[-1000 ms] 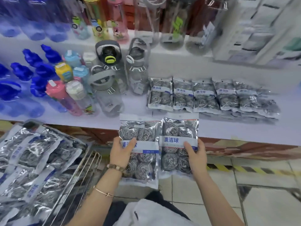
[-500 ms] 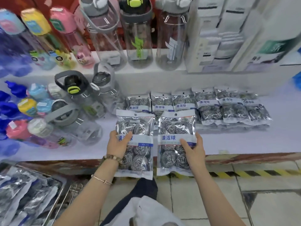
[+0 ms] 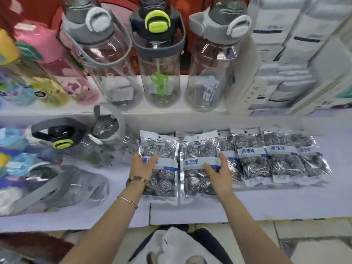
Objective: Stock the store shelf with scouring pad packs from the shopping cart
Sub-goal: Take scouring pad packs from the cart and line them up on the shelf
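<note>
Scouring pad packs (image 3: 198, 151), glossy film over coiled steel wool, flat side by side on white shelf (image 3: 200, 212), bare strip before front edge. Left hand (image 3: 142, 166) at left pack (image 3: 163, 180), thumb across label, grip unclear; right hand (image 3: 219, 173) spread loosely atop right pack (image 3: 194, 185). Rightward, overlapping row of packs (image 3: 285, 159); above, clear water bottles (image 3: 160, 54).

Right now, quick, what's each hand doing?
Left hand: thumb on the left scouring pad pack, grip cannot be told.
Right hand: open, fingers spread on the right scouring pad pack.
</note>
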Tool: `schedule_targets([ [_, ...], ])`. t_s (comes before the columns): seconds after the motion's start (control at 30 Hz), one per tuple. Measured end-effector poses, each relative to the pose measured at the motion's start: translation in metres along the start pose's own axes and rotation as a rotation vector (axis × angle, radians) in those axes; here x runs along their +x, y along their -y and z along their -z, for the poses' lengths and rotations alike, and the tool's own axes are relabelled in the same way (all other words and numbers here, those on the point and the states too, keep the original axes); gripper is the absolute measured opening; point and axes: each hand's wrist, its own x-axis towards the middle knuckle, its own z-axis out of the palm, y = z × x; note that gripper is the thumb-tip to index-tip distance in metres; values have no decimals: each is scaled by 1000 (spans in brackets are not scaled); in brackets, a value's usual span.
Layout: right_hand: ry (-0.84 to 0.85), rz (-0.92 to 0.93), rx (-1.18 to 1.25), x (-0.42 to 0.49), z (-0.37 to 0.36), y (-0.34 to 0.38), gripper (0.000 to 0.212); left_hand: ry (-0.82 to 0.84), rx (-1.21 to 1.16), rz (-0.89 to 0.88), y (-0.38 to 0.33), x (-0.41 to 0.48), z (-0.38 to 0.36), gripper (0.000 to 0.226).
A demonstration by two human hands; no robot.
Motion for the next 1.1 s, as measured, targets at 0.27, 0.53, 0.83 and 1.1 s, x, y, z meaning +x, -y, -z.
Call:
schedule_targets([
  [0.27, 48, -54, 1, 43, -26, 9, 74, -12, -30, 150, -6, 35, -12, 81],
  [0.53, -12, -72, -208, 51, -34, 0, 68, -9, 34, 223, 2, 56, -20, 87],
  [0.83, -8, 294, -595, 37, -28, -7, 62, -174, 319, -162, 23, 17, -15, 66],
  [1.1, 308, 480, -992, 21, -41, -35, 82, 152, 933, -338, 34, 6, -46, 92],
])
